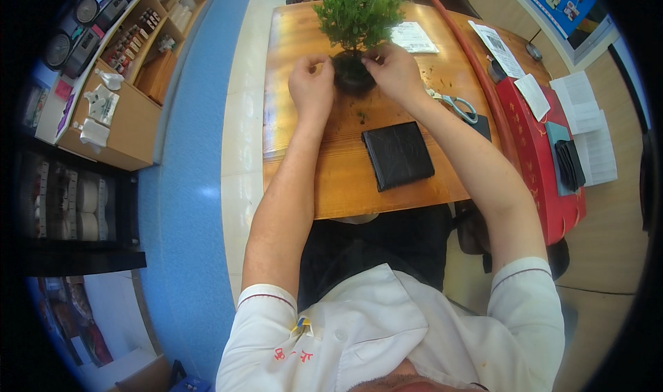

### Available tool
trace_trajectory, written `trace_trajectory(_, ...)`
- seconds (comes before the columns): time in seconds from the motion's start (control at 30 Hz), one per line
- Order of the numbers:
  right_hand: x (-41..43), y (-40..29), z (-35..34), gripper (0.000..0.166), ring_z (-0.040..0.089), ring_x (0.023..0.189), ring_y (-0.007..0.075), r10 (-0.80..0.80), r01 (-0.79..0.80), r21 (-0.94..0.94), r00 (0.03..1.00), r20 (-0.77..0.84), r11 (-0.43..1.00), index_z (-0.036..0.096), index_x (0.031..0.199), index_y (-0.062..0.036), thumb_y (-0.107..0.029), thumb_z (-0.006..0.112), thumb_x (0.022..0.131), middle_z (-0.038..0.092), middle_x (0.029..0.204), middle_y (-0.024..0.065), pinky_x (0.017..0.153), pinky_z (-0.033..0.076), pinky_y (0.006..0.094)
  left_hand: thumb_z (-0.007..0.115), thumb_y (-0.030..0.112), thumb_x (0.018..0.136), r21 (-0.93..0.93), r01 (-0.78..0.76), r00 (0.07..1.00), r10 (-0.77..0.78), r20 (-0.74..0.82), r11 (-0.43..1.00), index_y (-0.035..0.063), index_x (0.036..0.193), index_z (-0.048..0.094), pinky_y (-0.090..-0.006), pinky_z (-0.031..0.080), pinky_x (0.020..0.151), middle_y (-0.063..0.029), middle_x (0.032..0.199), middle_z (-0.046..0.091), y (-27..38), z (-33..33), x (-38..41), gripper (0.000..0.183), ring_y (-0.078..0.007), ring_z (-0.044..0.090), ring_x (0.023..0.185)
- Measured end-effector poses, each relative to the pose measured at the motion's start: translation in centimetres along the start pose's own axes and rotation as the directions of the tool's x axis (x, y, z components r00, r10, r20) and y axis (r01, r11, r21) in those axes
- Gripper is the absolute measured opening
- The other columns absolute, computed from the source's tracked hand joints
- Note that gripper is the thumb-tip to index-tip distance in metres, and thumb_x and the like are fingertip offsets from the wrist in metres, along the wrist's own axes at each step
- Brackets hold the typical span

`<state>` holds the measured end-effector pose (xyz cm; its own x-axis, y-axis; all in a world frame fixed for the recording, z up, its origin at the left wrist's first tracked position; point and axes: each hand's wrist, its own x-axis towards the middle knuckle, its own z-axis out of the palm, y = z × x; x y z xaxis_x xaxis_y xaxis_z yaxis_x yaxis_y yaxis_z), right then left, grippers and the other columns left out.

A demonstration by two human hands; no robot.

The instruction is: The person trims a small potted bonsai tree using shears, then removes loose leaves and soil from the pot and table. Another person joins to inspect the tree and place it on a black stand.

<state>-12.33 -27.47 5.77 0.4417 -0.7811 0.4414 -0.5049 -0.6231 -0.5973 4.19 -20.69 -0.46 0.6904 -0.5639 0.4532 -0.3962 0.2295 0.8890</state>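
A small leafy bonsai-like plant (pixel 360 16) grows in a round dark pot (pixel 355 76) near the far part of the wooden table. My left hand (pixel 313 84) is at the pot's left side, thumb and fingertips brought together by its rim. At the right rim is my right hand (pixel 393 68), its thumb and fingers bent at the soil's edge. Whether either hand pinches something small is too unclear to tell. Dark crumbs lie on the wood. Scissors (pixel 461 106) with pale blue handles rest beside my right forearm, and a black square folder-like case (pixel 399 155) lies nearer me.
A long reddish-brown rail (pixel 474 71) runs along the right of the wooden table (pixel 336 195). Beyond it stands a red gift box (pixel 538 169) bearing papers and a dark wallet-like item. A printed sheet (pixel 414 37) lies behind the plant. Shelves with bottles (pixel 132 42) line the left.
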Motion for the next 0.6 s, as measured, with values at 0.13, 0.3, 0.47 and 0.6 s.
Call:
trace_trajectory(0.13, 0.4, 0.2, 0.4, 0.016, 0.069, 0.091, 0.0369, -0.040, 0.040, -0.001, 0.999, -0.012, 0.999, 0.078, 0.096, -0.0063, -0.019, 0.073, 0.087, 0.073, 0.098, 0.0163, 0.082, 0.054, 0.0458, 0.073, 0.011, 0.090, 0.071, 0.003, 1.000, -0.003, 0.012, 0.997, -0.0007, 0.098, 0.074, -0.0297, 0.054, 0.078, -0.0088, 0.089, 0.076, 0.0, 0.0, 0.1, 0.014, -0.0150, 0.070, 0.082)
trace_trajectory(0.3, 0.5, -0.1, 0.3, 0.014, 0.068, 0.091, 0.0384, -0.087, 0.087, 0.012, 0.995, -0.048, 0.996, 0.077, 0.093, -0.0061, -0.018, 0.073, 0.086, 0.072, 0.097, 0.0162, 0.082, 0.054, 0.0474, 0.072, 0.011, 0.088, 0.096, 0.004, 1.000, -0.004, -0.003, 0.995, -0.0001, 0.098, 0.075, -0.0367, 0.055, 0.084, -0.0149, 0.094, 0.077, 0.8, 0.6, 0.4, 0.016, -0.0257, 0.073, 0.090)
trace_trajectory(0.47, 0.0, 0.5, 0.5, 0.015, 0.066, 0.095, 0.0376, -0.327, 0.328, -0.017, 0.937, -0.119, 0.945, 0.078, 0.096, -0.0079, -0.017, 0.074, 0.085, 0.072, 0.097, 0.0137, 0.085, 0.053, 0.0471, 0.073, 0.014, 0.086, 0.180, -0.038, 0.999, 0.032, 0.035, 0.983, 0.0013, 0.096, 0.077, -0.0405, 0.056, 0.084, -0.0189, 0.092, 0.076, 1.4, 1.0, 1.8, 0.016, -0.0345, 0.073, 0.089)
trace_trajectory(0.6, -0.3, 1.4, 0.2, 0.018, 0.063, 0.101, 0.0366, -0.377, 0.371, -0.087, 0.924, -0.062, 0.925, 0.078, 0.101, -0.0080, -0.017, 0.074, 0.086, 0.071, 0.100, 0.0130, 0.089, 0.052, 0.0460, 0.071, 0.015, 0.087, 0.372, -0.079, 0.982, 0.008, 0.189, 0.925, 0.0028, 0.096, 0.077, -0.0421, 0.056, 0.084, -0.0204, 0.092, 0.075, 2.8, 1.4, 2.6, 0.016, -0.0377, 0.072, 0.090)
